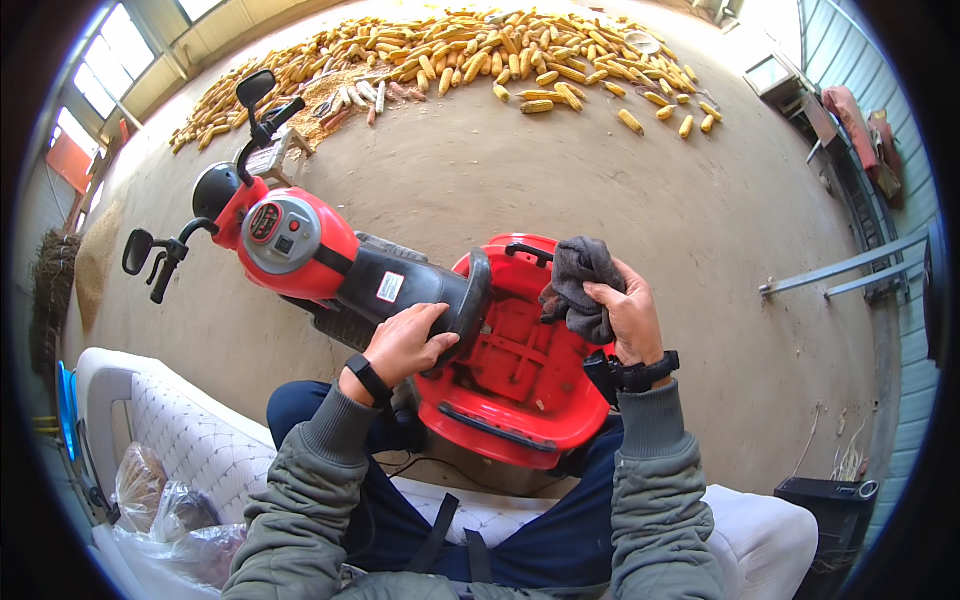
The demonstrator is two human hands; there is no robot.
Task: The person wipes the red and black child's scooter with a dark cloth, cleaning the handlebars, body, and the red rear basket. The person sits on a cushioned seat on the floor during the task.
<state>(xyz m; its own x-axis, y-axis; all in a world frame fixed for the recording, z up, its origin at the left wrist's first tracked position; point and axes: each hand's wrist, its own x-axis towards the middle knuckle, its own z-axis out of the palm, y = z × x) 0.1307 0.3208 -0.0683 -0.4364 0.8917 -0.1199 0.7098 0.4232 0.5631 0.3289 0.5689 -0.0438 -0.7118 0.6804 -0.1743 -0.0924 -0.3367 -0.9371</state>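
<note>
A red children's ride-on motorcycle (300,247) with handlebars, mirrors and a black seat (397,281) stands before me. Behind its seat is a red plastic tub-shaped rear part (517,352) with black handles on two sides and dirt inside. My left hand (409,341) rests on the rear of the black seat, fingers spread, gripping nothing that I can see. In my right hand (634,315) is a bunched dark grey cloth (585,289), held above the far right side of the red tub.
Corn cobs (480,56) lie heaped on the floor beyond the motorcycle, near a small wooden stool (279,159). I sit on a white quilted sofa (195,420) with plastic bags (184,525) at left. A black box (825,517) and metal bars (847,270) are at right.
</note>
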